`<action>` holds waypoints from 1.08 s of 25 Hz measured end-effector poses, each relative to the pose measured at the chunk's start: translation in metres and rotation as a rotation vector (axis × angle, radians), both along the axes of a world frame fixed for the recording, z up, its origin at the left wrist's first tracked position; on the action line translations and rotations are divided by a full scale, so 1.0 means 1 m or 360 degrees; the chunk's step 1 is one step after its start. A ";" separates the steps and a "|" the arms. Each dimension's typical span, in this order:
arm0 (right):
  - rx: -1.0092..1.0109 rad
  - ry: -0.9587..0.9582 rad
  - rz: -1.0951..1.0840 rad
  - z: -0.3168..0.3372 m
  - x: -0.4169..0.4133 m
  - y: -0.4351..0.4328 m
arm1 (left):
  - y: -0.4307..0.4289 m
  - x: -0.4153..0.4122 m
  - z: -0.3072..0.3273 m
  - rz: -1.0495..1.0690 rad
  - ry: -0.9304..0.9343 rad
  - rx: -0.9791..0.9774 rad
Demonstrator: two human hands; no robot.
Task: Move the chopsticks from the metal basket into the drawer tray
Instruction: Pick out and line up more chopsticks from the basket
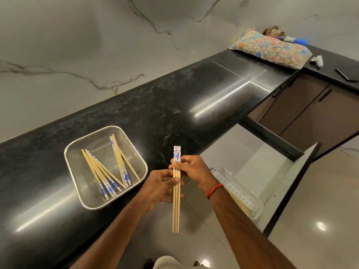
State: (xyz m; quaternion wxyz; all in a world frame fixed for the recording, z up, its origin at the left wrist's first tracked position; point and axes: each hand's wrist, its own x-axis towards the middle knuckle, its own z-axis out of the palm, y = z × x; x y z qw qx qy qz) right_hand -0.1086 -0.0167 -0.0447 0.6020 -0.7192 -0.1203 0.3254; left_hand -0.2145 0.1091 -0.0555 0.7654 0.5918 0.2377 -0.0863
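Head view | risk: bundle of three chopsticks (176,191) at frame centre could splay or slip, since I pinch only its upper half | my left hand (161,188) and right hand (191,171) both closed around it | more wait in metal basket (77,152), lower left | drawer tray (240,193), lower right.

nothing readable anywhere I can see, the chopsticks (176,189) I'm holding just have a blue floral pattern, no lettering

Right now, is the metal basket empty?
No. The metal basket holds two loose bunches of chopsticks, lying flat.
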 end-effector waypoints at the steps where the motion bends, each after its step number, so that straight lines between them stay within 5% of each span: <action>1: 0.0001 -0.0019 -0.0034 0.000 0.002 -0.006 | -0.007 0.002 -0.001 -0.0014 0.0013 -0.0008; 27: -0.0293 -0.0151 -0.0062 -0.059 0.026 -0.164 | -0.171 0.038 -0.062 0.0127 0.0192 0.0029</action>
